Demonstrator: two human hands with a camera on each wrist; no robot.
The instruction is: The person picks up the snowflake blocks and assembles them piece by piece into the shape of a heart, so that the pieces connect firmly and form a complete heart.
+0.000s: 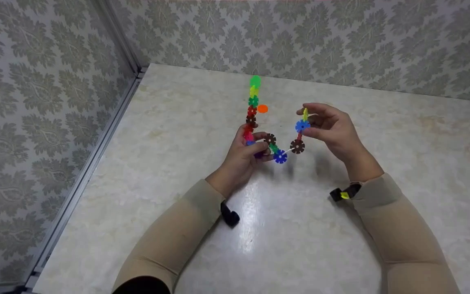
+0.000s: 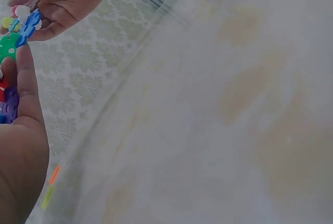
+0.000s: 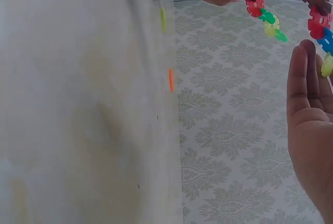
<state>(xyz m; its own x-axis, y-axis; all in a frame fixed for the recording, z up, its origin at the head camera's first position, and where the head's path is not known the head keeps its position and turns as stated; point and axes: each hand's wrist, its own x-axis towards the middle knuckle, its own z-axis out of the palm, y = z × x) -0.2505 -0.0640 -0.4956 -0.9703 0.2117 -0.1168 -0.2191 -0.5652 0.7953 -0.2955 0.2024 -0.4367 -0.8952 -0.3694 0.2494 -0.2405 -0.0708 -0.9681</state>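
Observation:
A chain of notched plastic discs [image 1: 251, 119] in many colours runs between both hands, held up over the table. My left hand [image 1: 237, 157] grips it near the middle, thumb over the blue and purple discs, partly hiding them. From there one end stretches away toward the wall; the other dips through a dark blue disc [image 1: 280, 157] and a brown disc [image 1: 297, 146], then rises to the right. At that end my right hand [image 1: 335, 126] pinches a light blue disc [image 1: 301, 127] with the thumb, and a yellow disc [image 1: 305, 114] stands just above.
An orange disc [image 1: 262, 109] lies on the table [image 1: 169, 134] beside the chain. A bright green disc [image 1: 255, 81] overlaps the chain's far end in the head view. Patterned walls [image 1: 235, 36] rise at the back and left, with a metal rail [image 1: 84, 175] along the left edge.

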